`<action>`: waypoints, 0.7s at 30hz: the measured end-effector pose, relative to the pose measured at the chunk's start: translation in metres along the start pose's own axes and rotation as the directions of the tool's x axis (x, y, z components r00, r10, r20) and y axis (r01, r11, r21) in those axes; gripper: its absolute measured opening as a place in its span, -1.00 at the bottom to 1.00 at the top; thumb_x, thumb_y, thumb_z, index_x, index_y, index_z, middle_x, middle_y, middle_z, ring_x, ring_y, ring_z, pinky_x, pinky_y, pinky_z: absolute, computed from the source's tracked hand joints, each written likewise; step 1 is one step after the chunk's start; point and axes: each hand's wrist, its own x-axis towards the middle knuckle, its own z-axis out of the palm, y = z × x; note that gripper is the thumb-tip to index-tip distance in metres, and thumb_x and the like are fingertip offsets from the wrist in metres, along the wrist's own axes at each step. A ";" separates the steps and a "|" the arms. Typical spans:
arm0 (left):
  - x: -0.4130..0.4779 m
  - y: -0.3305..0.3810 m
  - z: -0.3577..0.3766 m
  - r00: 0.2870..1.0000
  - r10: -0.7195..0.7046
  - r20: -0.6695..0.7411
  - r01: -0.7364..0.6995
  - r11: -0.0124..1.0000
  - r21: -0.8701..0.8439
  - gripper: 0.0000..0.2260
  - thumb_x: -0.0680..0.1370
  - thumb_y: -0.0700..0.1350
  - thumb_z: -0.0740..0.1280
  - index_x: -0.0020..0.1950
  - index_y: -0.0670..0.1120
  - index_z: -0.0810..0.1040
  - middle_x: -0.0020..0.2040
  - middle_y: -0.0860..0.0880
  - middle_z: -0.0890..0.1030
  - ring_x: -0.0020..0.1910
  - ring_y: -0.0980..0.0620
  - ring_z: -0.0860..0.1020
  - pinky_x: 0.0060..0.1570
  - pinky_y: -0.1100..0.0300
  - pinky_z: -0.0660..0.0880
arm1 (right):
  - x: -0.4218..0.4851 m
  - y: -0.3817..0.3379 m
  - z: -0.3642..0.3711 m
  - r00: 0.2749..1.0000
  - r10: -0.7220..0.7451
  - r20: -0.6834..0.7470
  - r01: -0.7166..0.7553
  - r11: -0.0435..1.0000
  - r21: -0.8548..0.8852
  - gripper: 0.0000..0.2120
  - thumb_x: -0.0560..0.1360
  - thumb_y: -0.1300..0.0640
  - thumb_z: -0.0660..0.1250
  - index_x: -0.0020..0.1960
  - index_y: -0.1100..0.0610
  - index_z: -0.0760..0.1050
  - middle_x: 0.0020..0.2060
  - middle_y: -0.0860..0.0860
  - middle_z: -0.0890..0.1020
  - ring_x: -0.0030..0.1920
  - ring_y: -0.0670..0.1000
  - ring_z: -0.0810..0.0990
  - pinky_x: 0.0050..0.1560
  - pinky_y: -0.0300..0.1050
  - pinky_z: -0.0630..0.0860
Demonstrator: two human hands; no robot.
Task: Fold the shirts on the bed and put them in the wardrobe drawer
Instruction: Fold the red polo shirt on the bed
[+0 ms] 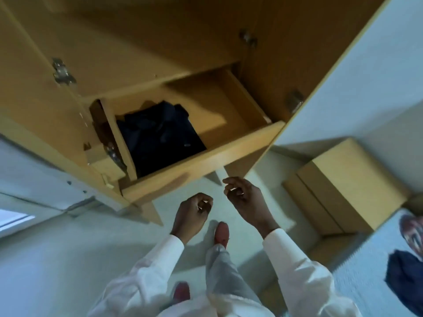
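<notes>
Shirt [160, 138], navy, inside open drawer [229, 150]

A folded navy-blue shirt [160, 138] lies flat at the left end of the open tan wooden wardrobe drawer [217, 161], just beyond the left hand [193, 211] and right hand [243, 195].

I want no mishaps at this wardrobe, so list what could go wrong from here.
1. The drawer stands pulled out just ahead of the red slipper; turning away may knock a shin on it.
2. The navy shirt looks rumpled at its back edge; it might snag if the drawer is pushed in.
3. Another dark blue garment lies on the bed; shutting up now would likely leave it out.
</notes>
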 end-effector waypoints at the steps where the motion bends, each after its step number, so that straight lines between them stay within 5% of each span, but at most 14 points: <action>1: -0.017 -0.017 0.011 0.999 -0.027 0.037 0.026 0.999 0.024 -0.90 0.54 -0.11 0.34 -0.04 0.07 0.62 -0.22 0.19 0.62 -0.25 0.18 0.56 -0.17 0.31 0.47 | -0.021 0.011 0.011 0.999 0.047 0.017 -0.047 0.999 -0.003 -0.75 0.49 0.24 0.35 0.14 0.04 0.59 -0.11 -0.10 0.66 -0.18 -0.13 0.63 -0.13 -0.37 0.50; 7: -0.108 -0.117 0.075 0.933 -0.249 0.259 0.222 0.967 0.128 -0.87 0.49 -0.09 0.27 -0.13 0.12 0.58 -0.17 0.18 0.65 -0.17 0.16 0.60 -0.08 0.18 0.55 | -0.117 0.096 0.071 0.952 0.281 0.120 -0.277 0.959 -0.054 -0.79 0.50 0.16 0.36 0.11 -0.05 0.58 -0.12 -0.13 0.66 -0.14 -0.16 0.63 -0.10 -0.42 0.46; 14: -0.151 -0.223 0.164 0.841 -0.367 0.399 0.274 0.923 0.271 -0.80 0.56 -0.08 0.19 0.02 0.01 0.61 0.01 -0.06 0.63 -0.01 -0.09 0.61 0.02 0.11 0.51 | -0.187 0.216 0.146 0.864 0.441 0.244 -0.424 0.897 -0.120 -0.70 0.42 0.12 0.32 0.14 -0.01 0.59 -0.11 -0.14 0.66 -0.09 -0.13 0.62 0.04 -0.13 0.56; 18: -0.153 -0.271 0.229 0.801 -0.415 0.431 0.368 0.910 0.191 -0.74 0.50 0.08 0.16 0.07 0.11 0.58 -0.10 -0.04 0.67 -0.14 -0.08 0.63 -0.09 0.04 0.57 | -0.208 0.286 0.177 0.866 0.475 0.157 -0.479 0.878 -0.009 -0.76 0.45 0.22 0.35 0.11 0.07 0.59 -0.16 -0.14 0.66 -0.09 -0.17 0.64 -0.03 -0.29 0.52; 21: -0.145 -0.299 0.270 0.783 -0.391 0.485 0.363 0.919 0.155 -0.75 0.53 0.15 0.21 0.14 0.14 0.55 0.03 0.01 0.67 0.00 -0.07 0.63 0.05 0.01 0.56 | -0.212 0.330 0.194 0.873 0.476 0.106 -0.480 0.877 0.015 -0.76 0.49 0.33 0.35 0.13 0.15 0.59 -0.19 -0.17 0.64 -0.15 -0.30 0.61 -0.12 -0.49 0.44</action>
